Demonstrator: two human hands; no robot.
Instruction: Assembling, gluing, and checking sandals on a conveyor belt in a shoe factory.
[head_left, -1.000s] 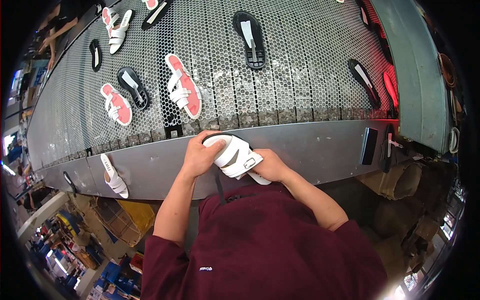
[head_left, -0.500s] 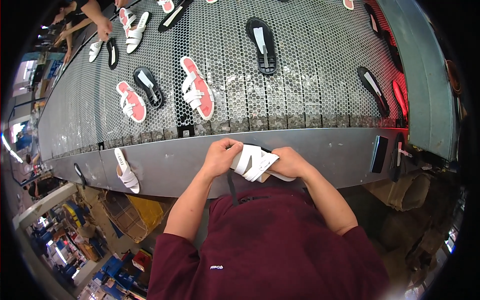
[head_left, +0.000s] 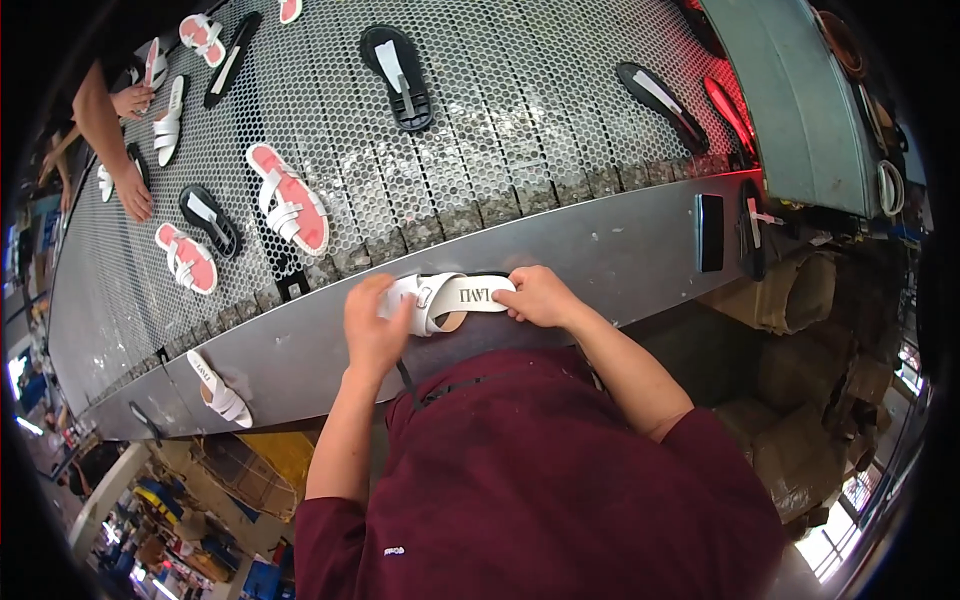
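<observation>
Your right hand (head_left: pixel 545 297) pinches the heel end of the white sandal (head_left: pixel 465 297), your left hand (head_left: pixel 372 325) grasps its strapped toe; its long axis runs left-right between them, over the worktop (head_left: pixel 620 245).

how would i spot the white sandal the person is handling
Find the grey metal ledge along the mesh surface. Near its middle, beyond the maroon shirt, is a white sandal, its heel in the right hand. That grip sets it apart from the other white sandal, loose on the ledge farther left.
</observation>
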